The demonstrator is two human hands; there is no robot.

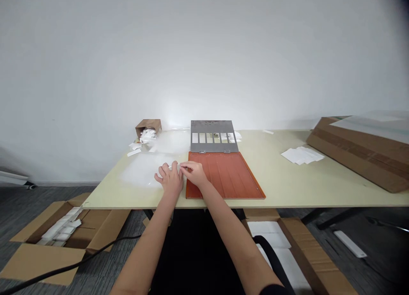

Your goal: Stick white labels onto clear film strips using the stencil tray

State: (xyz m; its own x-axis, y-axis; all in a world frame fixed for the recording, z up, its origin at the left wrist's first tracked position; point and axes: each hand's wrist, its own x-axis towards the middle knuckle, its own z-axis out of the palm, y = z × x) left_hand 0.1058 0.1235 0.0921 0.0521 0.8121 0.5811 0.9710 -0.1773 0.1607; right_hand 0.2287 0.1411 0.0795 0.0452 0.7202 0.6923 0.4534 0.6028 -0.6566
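My left hand (171, 178) is over the right side of a pile of clear plastic film (137, 169), its outer fingers bent and apart. Its thumb side meets my right hand (194, 172), whose thumb and fingertips are pinched together. Something thin and pale shows at the fingertips, too small to name. Just right of my hands lies a reddish-orange ridged board (228, 178), partly under my right wrist. Hinged to its far edge, a grey metal frame (212, 126) with several rectangular slots stands raised.
A small cardboard box (153, 124) spills white slips at the back left. White papers (302, 155) lie right, beside a large carton (358, 152). Below the table (275, 188) are open cartons, left (47, 256) and right (316, 252), and a black cable (79, 263).
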